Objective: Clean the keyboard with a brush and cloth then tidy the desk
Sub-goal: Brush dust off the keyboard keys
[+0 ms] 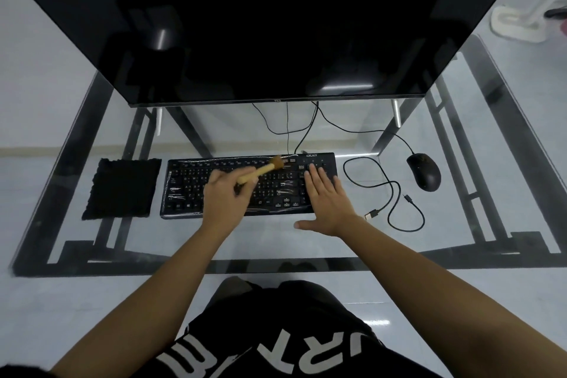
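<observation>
A black keyboard point(190, 184) lies on the glass desk point(276, 242), in front of the monitor. My left hand point(225, 198) is closed around a small wooden brush point(260, 170). Its bristles touch the top key rows near the keyboard's middle. My right hand point(326, 202) lies flat with fingers spread on the keyboard's right end, over the number pad. A black cloth point(122, 187) lies flat on the desk just left of the keyboard, apart from both hands.
A large black monitor point(276, 24) stands over the back of the desk. A black mouse point(425, 172) sits to the right. A loose black USB cable point(395, 193) coils between keyboard and mouse. Thin cables point(288, 123) run behind the keyboard.
</observation>
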